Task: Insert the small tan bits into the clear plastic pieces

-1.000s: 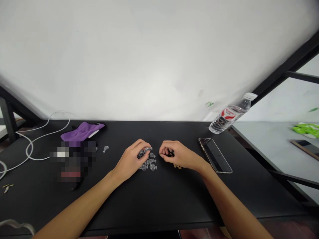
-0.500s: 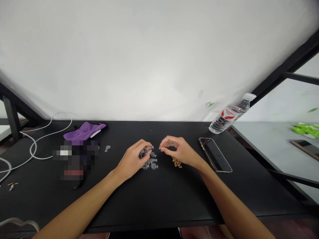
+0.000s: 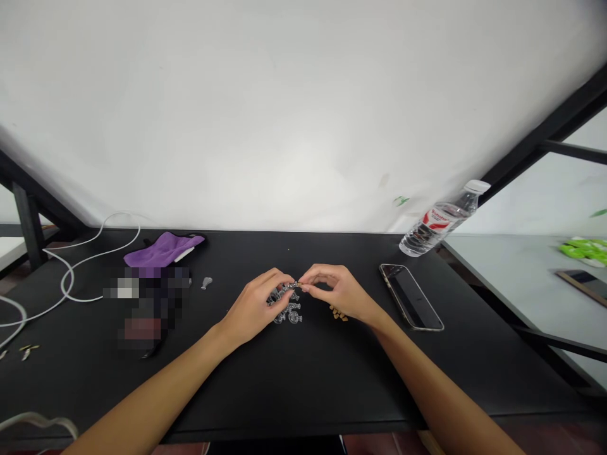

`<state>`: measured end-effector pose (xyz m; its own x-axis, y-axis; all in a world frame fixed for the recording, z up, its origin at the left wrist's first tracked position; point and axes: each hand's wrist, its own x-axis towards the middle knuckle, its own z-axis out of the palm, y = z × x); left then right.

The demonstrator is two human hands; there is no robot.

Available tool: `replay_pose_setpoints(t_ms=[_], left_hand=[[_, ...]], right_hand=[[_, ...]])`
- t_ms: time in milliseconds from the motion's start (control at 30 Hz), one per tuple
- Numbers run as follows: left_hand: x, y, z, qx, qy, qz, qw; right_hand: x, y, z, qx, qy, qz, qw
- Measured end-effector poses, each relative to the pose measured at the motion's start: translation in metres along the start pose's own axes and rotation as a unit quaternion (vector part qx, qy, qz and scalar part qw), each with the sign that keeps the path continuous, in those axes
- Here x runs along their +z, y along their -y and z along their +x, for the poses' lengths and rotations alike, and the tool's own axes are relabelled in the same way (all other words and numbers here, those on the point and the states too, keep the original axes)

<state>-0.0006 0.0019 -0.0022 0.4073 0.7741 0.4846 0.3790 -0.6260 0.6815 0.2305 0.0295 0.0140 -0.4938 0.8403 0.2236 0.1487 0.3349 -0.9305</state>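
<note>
My left hand (image 3: 260,300) pinches a tiny clear glass bottle (image 3: 293,285) by its body, the neck pointing right. My right hand (image 3: 334,287) is closed in a pinch on a small tan cork (image 3: 299,285), which meets the bottle's mouth; how far in it sits is too small to tell. Several more tiny glass bottles (image 3: 294,318) lie on the black table below my left fingers, partly hidden by them. Under my right hand lies a little heap of corks (image 3: 339,314), partly covered by the hand.
A single tiny bottle (image 3: 207,282) lies apart at left, near a purple cloth (image 3: 164,250) and a pixelated dark item. A white cable (image 3: 71,268) loops at far left. On the right are a phone (image 3: 411,297) and a water bottle (image 3: 439,221) by the black frame.
My right hand has moved slightly left, bringing the cork to the mouth of the bottle in my left hand. The gap between the hands has closed.
</note>
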Motion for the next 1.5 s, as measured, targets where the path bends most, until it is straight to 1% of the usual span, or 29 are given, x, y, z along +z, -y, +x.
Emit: replay_pose_setpoints(t_ms=[233, 467, 633, 833, 933, 1067, 1233, 1400, 1500], left_hand=[[-0.002, -0.001, 0.000, 0.018, 0.002, -0.013, 1.000], [0.001, 0.003, -0.001, 0.029, -0.013, -0.038, 0.999], [0.002, 0.003, -0.001, 0.019, -0.016, -0.053, 0.998], [0.002, 0.005, -0.003, 0.021, -0.010, -0.052, 0.998], [0.003, 0.006, -0.004, 0.024, -0.011, -0.048, 0.998], [0.002, 0.008, -0.004, 0.034, -0.008, -0.034, 0.999], [0.002, 0.008, -0.003, 0.043, -0.004, -0.017, 0.999], [0.003, 0.006, -0.001, 0.048, -0.024, -0.022, 0.998], [0.003, 0.007, -0.001, 0.058, -0.029, -0.018, 0.998]], right_hand=[[0.002, 0.003, 0.000, 0.000, -0.007, -0.005, 1.000], [0.003, -0.001, 0.002, -0.012, -0.021, -0.023, 0.999], [0.005, -0.002, 0.002, -0.007, -0.029, -0.010, 1.000], [0.008, -0.004, 0.001, 0.023, -0.029, 0.016, 0.999], [0.009, -0.003, 0.001, 0.041, -0.033, 0.019, 0.998], [0.012, -0.001, 0.001, 0.049, -0.035, 0.014, 0.998], [0.012, 0.000, 0.000, 0.043, -0.031, 0.000, 0.999], [0.008, 0.006, 0.000, 0.026, -0.032, -0.030, 0.999], [0.009, 0.006, 0.001, 0.022, -0.037, -0.024, 0.999]])
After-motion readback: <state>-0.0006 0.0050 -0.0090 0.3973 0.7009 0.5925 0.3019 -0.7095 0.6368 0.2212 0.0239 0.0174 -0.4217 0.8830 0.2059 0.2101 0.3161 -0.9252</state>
